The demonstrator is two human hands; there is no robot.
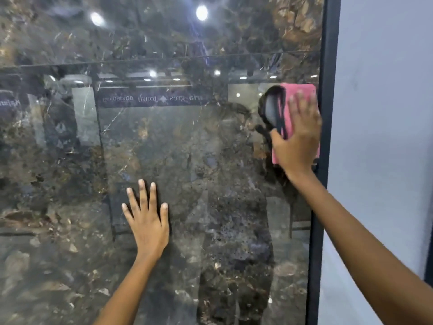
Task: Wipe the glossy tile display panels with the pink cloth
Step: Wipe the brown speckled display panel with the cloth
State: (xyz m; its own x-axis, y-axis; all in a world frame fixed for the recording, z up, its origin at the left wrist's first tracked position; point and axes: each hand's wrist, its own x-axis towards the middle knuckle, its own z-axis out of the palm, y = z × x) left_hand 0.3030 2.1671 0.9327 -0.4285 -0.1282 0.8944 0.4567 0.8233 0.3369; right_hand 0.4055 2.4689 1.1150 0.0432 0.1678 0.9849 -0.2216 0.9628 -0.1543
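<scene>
head cam view: right hand (298, 137) is flat on the pink cloth (296, 97), fingers straight and spread a bit, pressing it against the glossy tile panel (164, 148) rather than gripping it. the cloth is folded into a rough rectangle and sits up near the panel's right edge, right beside the dark metal frame strip (326, 90) that runs down that side. pink shows above the fingertips and along the right side of the palm, plus a bit under the thumb.

left hand (146, 221) is lower and toward the middle, well apart from the cloth, palm flat on the tile with fingers straight and fanned out, holding nothing.

the panel is dark brown/grey marble-look stuff, super shiny. you can see reflected ceiling lights (201, 12), mirrored lettering, and a dim reflection of the person in it. a thin horizontal joint (164, 59) crosses the upper part. off to the right of the frame is a plain pale wall (386, 113).
</scene>
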